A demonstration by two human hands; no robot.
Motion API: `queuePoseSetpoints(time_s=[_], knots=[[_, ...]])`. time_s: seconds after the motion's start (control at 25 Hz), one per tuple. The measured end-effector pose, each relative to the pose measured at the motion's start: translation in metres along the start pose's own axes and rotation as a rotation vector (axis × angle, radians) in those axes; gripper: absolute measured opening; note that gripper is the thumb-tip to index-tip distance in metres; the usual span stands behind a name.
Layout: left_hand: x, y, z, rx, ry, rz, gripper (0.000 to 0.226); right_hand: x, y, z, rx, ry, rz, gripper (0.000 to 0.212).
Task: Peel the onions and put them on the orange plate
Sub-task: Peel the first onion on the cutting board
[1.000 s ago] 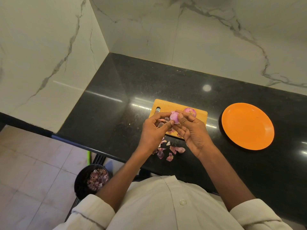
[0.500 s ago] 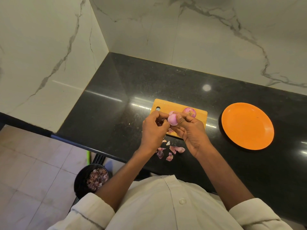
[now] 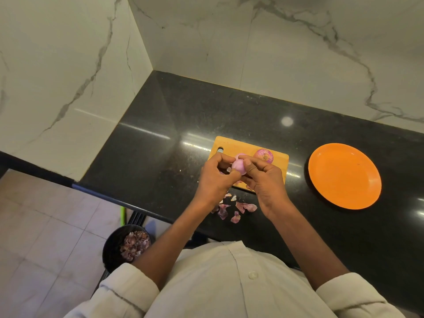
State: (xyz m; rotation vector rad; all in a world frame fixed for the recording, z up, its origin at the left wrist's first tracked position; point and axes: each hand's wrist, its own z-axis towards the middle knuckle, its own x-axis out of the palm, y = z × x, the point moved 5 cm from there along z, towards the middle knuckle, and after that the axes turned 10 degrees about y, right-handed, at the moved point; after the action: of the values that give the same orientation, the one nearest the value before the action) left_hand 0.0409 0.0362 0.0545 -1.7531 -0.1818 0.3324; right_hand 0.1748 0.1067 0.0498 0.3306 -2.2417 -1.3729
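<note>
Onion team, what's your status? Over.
Both hands, left and right, grip the pale onion over the cutting board. Second onion waiting, unpeeled. Orange plate bare, path clear.

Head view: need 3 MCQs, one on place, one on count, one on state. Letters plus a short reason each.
1. Where does the unpeeled onion lie?
A. on the orange plate
B. on the cutting board
C. in the bin

2. How many onions lie on the orange plate?
A. none
B. one
C. two

3. What are the hands doing?
A. resting flat on the counter
B. lifting the plate
C. both holding one onion

Key:
1 B: the unpeeled onion sits at the far end of the cutting board.
2 A: the orange plate holds nothing.
3 C: left hand and right hand grip the pale peeled onion between them.
</note>
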Motion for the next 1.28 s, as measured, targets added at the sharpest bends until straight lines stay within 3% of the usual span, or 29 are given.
queuePoseSetpoints(time_s=[0.24, 0.52, 0.76, 1.0, 1.28], knots=[[-0.001, 0.004, -0.002, -0.030, -0.116, -0.037, 0.017, 0.006, -0.003, 0.001, 0.015, -0.034, 0.065, 0.021], [0.003, 0.005, 0.003, -0.003, 0.077, -0.135, 0.030, -0.002, 0.007, 0.004, 0.013, -0.068, -0.038, 0.021], [0.000, 0.007, 0.003, 0.111, 0.081, 0.138, 0.022, -0.002, 0.003, 0.003, 0.028, -0.009, -0.152, 0.025], [0.013, 0.008, 0.005, 0.060, -0.053, 0.194, 0.012, 0.005, 0.005, 0.000, -0.023, -0.023, -0.192, 0.023], [-0.002, 0.007, 0.006, 0.044, 0.043, -0.015, 0.009, -0.002, 0.013, -0.002, -0.014, 0.040, -0.163, 0.024]])
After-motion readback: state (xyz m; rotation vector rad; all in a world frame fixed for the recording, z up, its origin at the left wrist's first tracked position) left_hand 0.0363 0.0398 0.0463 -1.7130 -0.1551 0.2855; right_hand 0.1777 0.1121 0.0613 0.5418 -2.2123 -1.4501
